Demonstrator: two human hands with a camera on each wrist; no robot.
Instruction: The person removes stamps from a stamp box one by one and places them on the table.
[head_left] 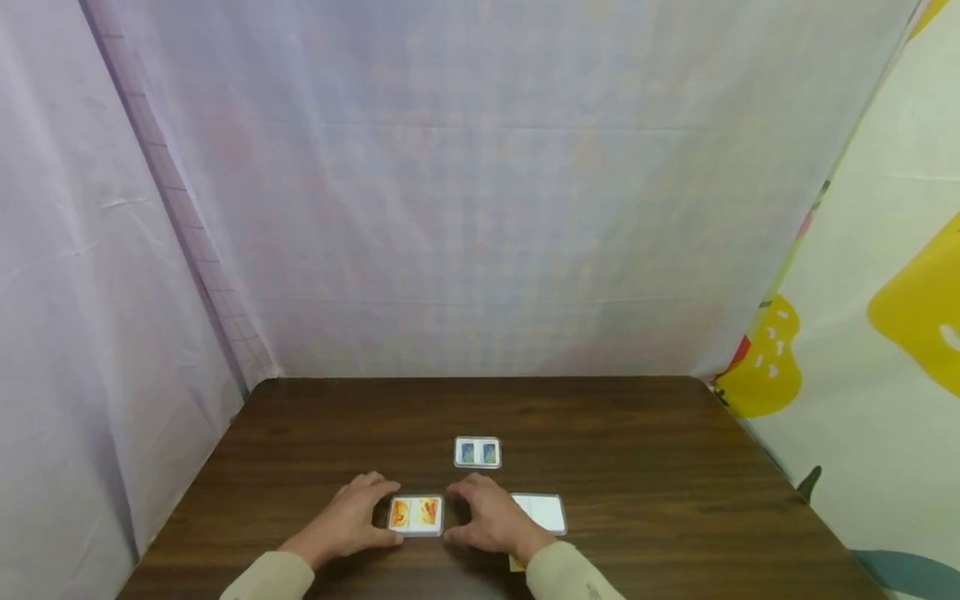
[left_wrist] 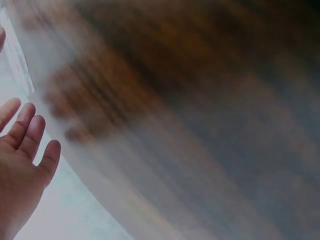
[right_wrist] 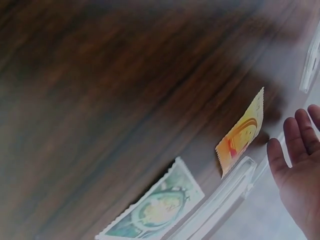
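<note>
Nearest, in the right wrist view, we find a yellow stamp (right_wrist: 243, 137) and a green stamp (right_wrist: 160, 210) loose on the tabletop (head_left: 645, 467), so we judge those remain to be placed. Beyond, the left hand (head_left: 348, 517) and right hand (head_left: 487, 517) flank the orange-picture case (head_left: 416, 515), grip apart, fingers spread; firm contact we cannot tell. It holds two pictures, apparently done. The white-faced case (head_left: 546, 513) beside the right hand looks unfilled; the farthest, blue-picture case (head_left: 477, 452), seems finished.
</note>
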